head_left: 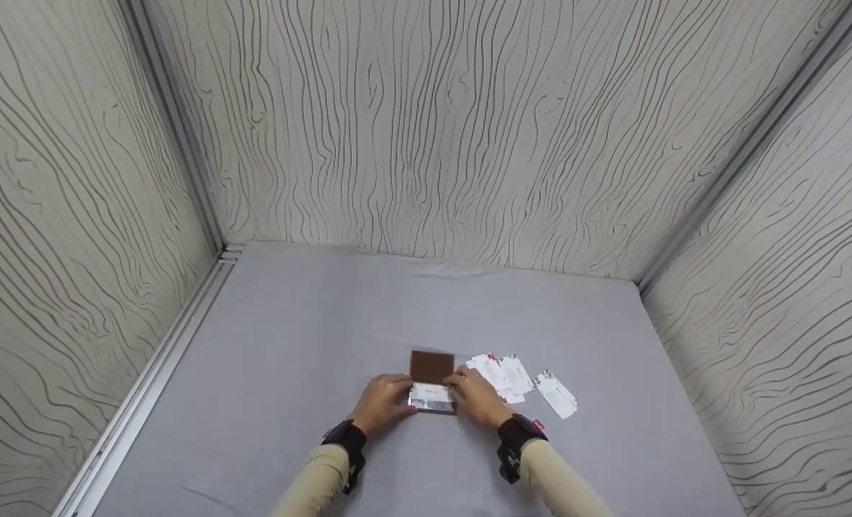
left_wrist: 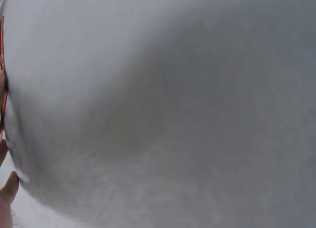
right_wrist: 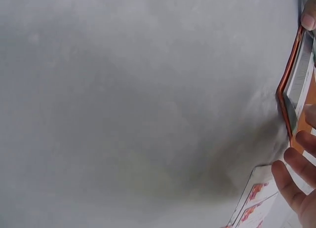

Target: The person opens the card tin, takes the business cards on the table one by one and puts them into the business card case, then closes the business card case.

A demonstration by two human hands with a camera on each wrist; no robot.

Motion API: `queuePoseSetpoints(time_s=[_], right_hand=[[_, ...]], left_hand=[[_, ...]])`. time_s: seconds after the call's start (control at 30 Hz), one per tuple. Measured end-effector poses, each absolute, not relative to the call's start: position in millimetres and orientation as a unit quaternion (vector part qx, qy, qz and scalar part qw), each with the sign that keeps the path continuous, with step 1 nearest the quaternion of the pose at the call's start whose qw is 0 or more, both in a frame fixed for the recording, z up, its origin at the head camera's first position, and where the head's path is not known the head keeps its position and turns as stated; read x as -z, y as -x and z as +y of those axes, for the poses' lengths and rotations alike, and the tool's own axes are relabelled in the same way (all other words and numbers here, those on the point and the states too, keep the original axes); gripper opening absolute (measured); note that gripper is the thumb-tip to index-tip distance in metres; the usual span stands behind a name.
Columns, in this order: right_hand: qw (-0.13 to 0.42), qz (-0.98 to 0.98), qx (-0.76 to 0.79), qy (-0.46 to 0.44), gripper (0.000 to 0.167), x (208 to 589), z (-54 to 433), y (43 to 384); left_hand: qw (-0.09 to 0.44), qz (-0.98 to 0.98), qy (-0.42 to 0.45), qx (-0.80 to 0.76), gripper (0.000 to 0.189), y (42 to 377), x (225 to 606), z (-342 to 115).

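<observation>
A brown card holder point(head_left: 432, 366) lies unfolded on the grey cloth in the head view. Its near half carries a white card point(head_left: 432, 393) under what looks like a clear, shiny pocket. My left hand point(head_left: 385, 403) holds the holder's left side, its thumb by the near corner and fingers by the fold. On the opposite side, my right hand point(head_left: 478, 396) holds the edge near the fold; its other fingers point(right_wrist: 291, 181) are spread in the right wrist view. At the left wrist view's border, only the holder's orange edge point(left_wrist: 3, 104) and a few fingertips show.
Several white printed cards point(head_left: 516, 373) lie overlapping just right of my right hand. One separate card point(head_left: 557, 395) sits farther right, at a slant. Grey cloth point(head_left: 311, 316) covers the table, and wood-patterned panels point(head_left: 426, 129) enclose its back and sides.
</observation>
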State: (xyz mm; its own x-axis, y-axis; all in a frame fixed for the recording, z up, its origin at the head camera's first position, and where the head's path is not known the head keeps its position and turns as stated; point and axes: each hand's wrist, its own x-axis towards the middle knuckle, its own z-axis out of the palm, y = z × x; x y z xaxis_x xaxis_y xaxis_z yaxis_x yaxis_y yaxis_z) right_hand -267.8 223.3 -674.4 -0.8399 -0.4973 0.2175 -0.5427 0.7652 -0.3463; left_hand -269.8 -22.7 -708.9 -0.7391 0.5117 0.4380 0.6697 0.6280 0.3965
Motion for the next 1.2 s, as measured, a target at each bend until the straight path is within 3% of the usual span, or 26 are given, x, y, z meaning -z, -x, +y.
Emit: queuePoseSetpoints(time_s=[0.53,0.8,1.2], right_hand=[[0.124,-0.953,-0.159,-0.228,0.014,671.5,277.8,275.7],[0.095,-0.975,-0.147,-0.136,0.024,668.6,312.8,272.1],[0.046,-0.986,-0.140,-0.072,0.034,664.6,362.3,264.2]], left_hand=[[0.141,-0.885,0.346,0.279,0.045,272.7,706.4,-23.8],[0.131,-0.883,0.350,0.285,0.046,274.2,705.6,-24.5],[0.118,-0.883,0.352,0.287,0.048,273.7,702.9,-26.3]])
